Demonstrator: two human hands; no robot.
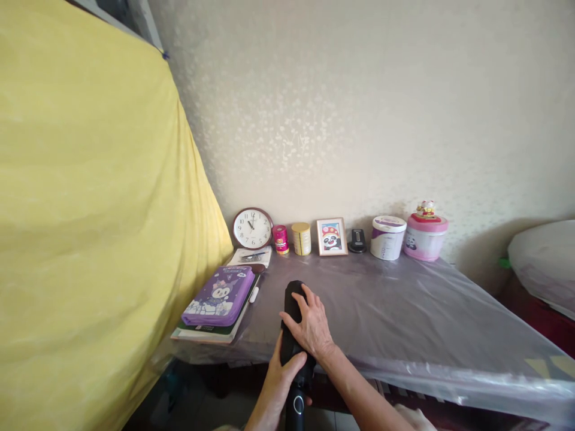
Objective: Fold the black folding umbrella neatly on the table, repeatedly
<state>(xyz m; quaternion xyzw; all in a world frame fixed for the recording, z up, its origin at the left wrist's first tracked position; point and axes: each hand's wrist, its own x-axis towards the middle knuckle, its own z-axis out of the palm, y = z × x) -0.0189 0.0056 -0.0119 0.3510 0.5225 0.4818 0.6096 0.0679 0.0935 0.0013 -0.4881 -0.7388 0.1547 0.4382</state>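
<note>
A black folded umbrella (291, 310) points away from me over the front edge of the table. Its dark handle, with an oval button ringed in silver, hangs toward me past the edge. My left hand (284, 376) is closed around the umbrella just above the handle, thumb on top. Farther up, my right hand (313, 328) grips the folded canopy from above, its fingers curved over the cloth. The umbrella's underside is hidden.
Plastic sheeting covers the table (404, 317). A purple cartoon case (220, 296) lies on books at left. Along the wall stand a clock (252, 228), a pink tin (281, 239), a yellow can (301, 239), a framed panda picture (332, 237) and tubs (388, 239). A yellow curtain (90, 209) hangs left.
</note>
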